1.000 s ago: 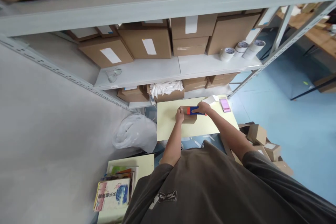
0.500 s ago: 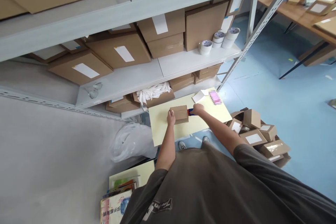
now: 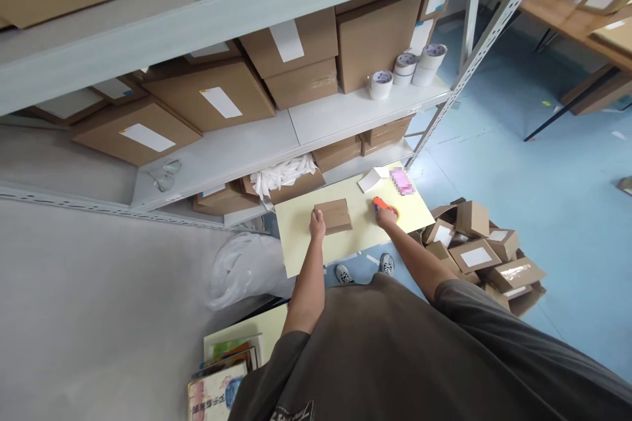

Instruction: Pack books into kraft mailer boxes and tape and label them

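Note:
A small brown cardboard box lies on the pale yellow table. My left hand grips the box's left end, thumb on top. To the right of the box, my right hand is closed around an orange and blue tape dispenser, with a yellow ring showing beside the fingers. The dispenser is apart from the box, close to the tabletop. Behind it lie a folded white piece of card and a pink pixelated item.
A metal shelf with cardboard boxes and tape rolls stands behind the table. On the right, an open carton holds several small boxes. A white plastic bag sits at left; books lie lower left.
My right hand has moved right, away from the box's right end, and turned the tape dispenser so its orange side shows. My left hand stays on the box.

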The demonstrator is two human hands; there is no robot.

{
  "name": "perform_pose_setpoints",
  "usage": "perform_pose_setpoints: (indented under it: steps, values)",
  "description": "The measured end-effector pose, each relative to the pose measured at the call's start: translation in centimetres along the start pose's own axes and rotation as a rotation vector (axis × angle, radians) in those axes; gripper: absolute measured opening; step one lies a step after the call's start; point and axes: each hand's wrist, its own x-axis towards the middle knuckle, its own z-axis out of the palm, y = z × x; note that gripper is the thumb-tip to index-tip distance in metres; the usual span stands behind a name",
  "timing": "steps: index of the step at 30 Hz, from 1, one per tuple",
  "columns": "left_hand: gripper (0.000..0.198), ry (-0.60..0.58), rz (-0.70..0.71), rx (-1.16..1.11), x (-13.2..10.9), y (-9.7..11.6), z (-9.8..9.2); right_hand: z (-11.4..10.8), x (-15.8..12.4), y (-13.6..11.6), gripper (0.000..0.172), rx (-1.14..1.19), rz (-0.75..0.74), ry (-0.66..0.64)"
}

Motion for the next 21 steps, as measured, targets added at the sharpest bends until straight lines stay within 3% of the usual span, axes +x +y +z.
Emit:
perform_pose_setpoints:
  steps: [6, 9, 12, 15, 21]
  values:
    - [0.055, -0.023, -0.039, 0.0, 0.2, 0.4, -0.1, 4.1, -3.0, -7.4, 0.043, 0.522, -0.214, -0.146]
    - [0.056, 0.002, -0.028, -0.039, 0.1, 0.4, -0.1, 4.9, -3.9, -9.0, 0.049, 0.709, -0.232, -0.168]
    - [0.059, 0.015, 0.109, -0.118, -0.4, -0.3, -0.1, 4.7, -4.2, -8.4, 0.051, 0.844, -0.263, -0.114]
    - [0.068, -0.042, 0.193, -0.145, -1.0, -1.5, 0.5, 5.2, -4.1, -7.2, 0.058, 0.768, -0.246, -0.047]
    - [0.091, -0.261, -0.002, -0.13, -1.8, -4.7, 2.4, 9.0, -4.0, -4.8, 0.057, 0.476, -0.042, -0.126]
